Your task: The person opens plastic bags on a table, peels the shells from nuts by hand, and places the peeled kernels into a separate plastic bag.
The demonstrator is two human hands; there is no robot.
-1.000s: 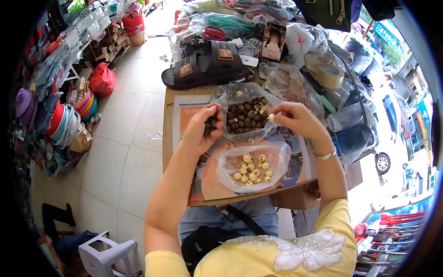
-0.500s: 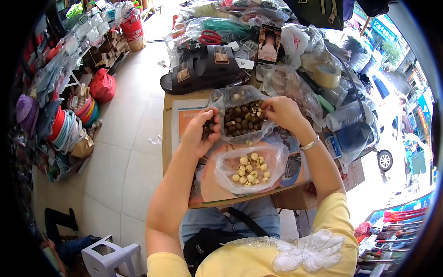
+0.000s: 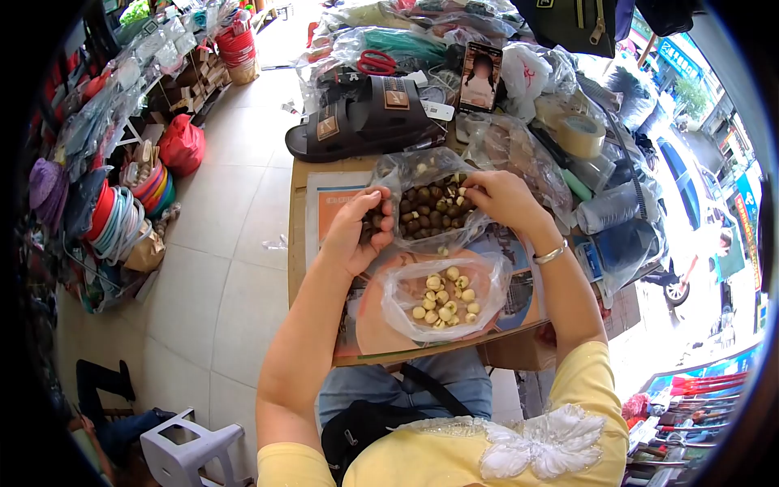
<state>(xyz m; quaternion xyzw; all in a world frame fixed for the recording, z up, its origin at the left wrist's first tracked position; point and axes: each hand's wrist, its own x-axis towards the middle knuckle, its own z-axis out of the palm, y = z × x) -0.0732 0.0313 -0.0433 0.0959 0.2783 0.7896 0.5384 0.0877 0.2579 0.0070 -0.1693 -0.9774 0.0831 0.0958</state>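
Observation:
A clear plastic bag (image 3: 389, 166) lies open on the table, full of brown nuts (image 3: 434, 213) with a few pale pieces among them. My left hand (image 3: 359, 227) is curled around the bag's left side, with brown nuts showing by its fingers. My right hand (image 3: 501, 197) is at the bag's right edge, fingertips pinched together over the nuts; what they hold, if anything, is hidden. Nearer to me, a second clear bag (image 3: 398, 312) holds several pale peeled kernels (image 3: 442, 300).
Dark sandals (image 3: 357, 122), a phone (image 3: 480, 77) showing a picture, red scissors (image 3: 376, 62) and a tape roll (image 3: 581, 135) lie behind the bags. A grey stool (image 3: 191, 446) stands at lower left, near a seated person's legs (image 3: 105, 390).
My right hand has moved from the bag's right edge, where it held a pale kernel, left to the brown nuts; that kernel no longer shows. My left hand has stayed at the bag.

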